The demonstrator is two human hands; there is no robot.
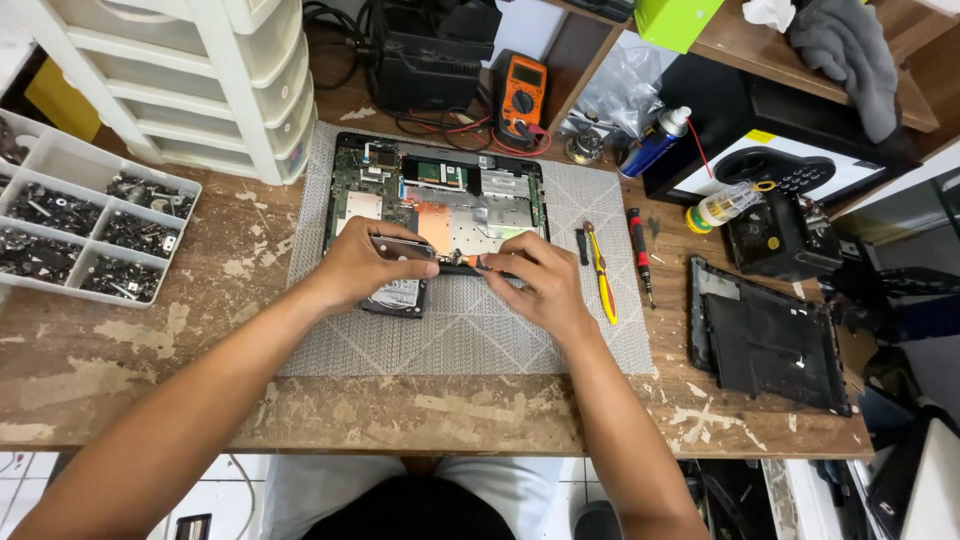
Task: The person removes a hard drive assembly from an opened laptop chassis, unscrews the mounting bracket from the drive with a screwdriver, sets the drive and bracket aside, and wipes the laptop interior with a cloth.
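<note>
The hard drive (402, 290) lies at the front edge of the opened laptop chassis (437, 190), on the grey mat (470, 330) that covers the counter (120, 370). The left hand (362, 266) holds the drive, its grip clamped on the drive's upper edge. The right hand (535, 283) pinches a small part at the drive's connector end; what the fingertips hold is too small to identify.

Handling judgement: the drive is a rigid, compact metal unit, moderately heavy for its size and sensitive to shock. Hold it by its side edges; avoid the labelled face and connector pins. The exposed circuit board is fragile.

A yellow screwdriver (601, 285) and a red screwdriver (640, 255) lie just right of the right hand.
</note>
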